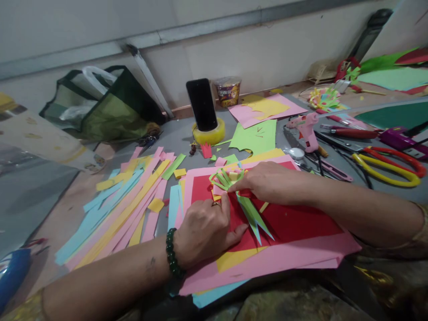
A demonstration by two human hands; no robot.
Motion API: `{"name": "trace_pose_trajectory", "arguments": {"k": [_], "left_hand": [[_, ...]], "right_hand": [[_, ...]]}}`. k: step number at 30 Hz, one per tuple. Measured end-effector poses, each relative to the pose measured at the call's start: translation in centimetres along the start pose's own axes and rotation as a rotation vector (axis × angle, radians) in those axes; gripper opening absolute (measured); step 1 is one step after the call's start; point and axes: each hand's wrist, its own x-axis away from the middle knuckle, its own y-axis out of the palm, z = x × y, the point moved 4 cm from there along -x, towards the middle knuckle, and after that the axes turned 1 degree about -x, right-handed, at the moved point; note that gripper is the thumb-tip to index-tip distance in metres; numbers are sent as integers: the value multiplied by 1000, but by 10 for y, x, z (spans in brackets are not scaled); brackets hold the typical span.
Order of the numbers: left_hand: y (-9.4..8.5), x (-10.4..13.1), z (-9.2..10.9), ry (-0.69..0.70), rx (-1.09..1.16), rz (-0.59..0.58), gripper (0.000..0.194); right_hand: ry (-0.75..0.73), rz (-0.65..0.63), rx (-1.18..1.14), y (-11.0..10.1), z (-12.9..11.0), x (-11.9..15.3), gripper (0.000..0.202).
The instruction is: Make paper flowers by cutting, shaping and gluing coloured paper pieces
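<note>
A paper flower (227, 178) with curled green, yellow and pink strips lies on a red sheet (294, 223). Its forked green and blue paper tails (250, 214) point toward me. My left hand (205, 223), with a dark bead bracelet, touches the flower's lower edge with its index finger; the thumb is spread out on the red sheet near the tails. From the right, my right hand (270, 183) has its index finger pressed to the flower's middle, the other fingers bent; its thumb is hidden. Pink sheets (267, 263) lie beneath the red one.
Colored paper strips (117, 214) spread out at left. A phone (201, 104) leans upright at a yellow tape roll (210, 131). To the right lie a pink glue gun (307, 129), scissors (384, 169) and a pink cutter (331, 169). A tall cup (50, 133) stands left.
</note>
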Motion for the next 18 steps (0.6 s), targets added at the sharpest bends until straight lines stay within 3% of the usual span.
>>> {"name": "trace_pose_trajectory", "arguments": {"k": [5,10,18], "left_hand": [[0,1,1,11,-3,13,55],[-1,1,2,9,1,30,59],[-1,0,2,14,-5,39,60]], "right_hand": [[10,8,-23,0,0,2,53],[59,100,-22,-3,-1,6,50],[66,24,-24,0,-6,2,55]]}}
